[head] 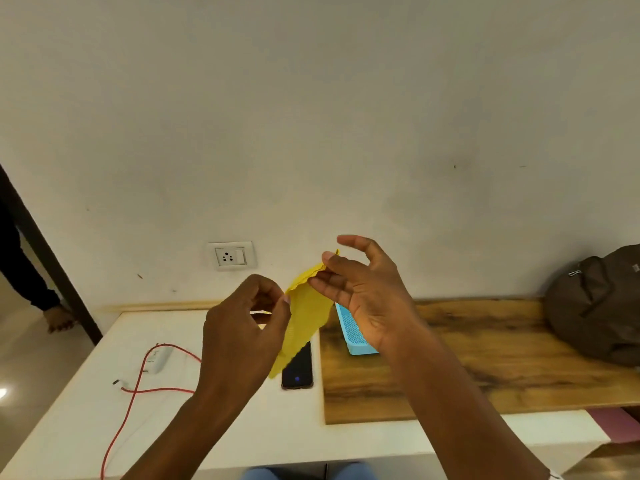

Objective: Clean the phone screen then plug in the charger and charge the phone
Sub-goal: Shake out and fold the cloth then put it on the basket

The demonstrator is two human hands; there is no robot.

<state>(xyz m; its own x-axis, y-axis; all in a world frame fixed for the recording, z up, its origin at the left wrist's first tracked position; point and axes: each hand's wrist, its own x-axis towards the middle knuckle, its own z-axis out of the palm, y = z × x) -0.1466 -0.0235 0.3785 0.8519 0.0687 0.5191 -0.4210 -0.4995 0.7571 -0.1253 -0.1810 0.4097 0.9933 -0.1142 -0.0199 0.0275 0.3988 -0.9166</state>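
Your left hand [247, 327] is raised over the white desk [86, 410], its fingers curled in and the thumb and fingertips pinched on the left edge of a yellow cleaning cloth [304, 317]. Your right hand [360, 289] is up beside it and a little higher, palm turned toward you; its thumb and middle fingers nip the cloth's upper right corner, while the index finger sticks out free and slightly bent above. Between the two pinches the cloth's top edge runs slanting, higher on the right, and the rest of it hangs down as a loose strip, its lower tip dangling in front of the phone.

The phone [298, 370] lies flat on the white desk, screen up and dark with one small bluish glint near its near end. Its long axis runs away from you toward the wall, close to the edge of the wooden board [485, 358] on your right. Whether the cloth's tip touches it cannot be told.

The white charger adapter [160, 358] lies on the desk well left of the phone, with its red cable [128, 410] looping around it and trailing off the near edge; the cable's free plug end [117, 382] rests on the desk. The wall socket [230, 255] sits above the desk's back edge with nothing in it. A light blue perforated tray [353, 336] lies on the wooden board behind your right wrist, and a brown backpack [599, 306] sits at the far right.
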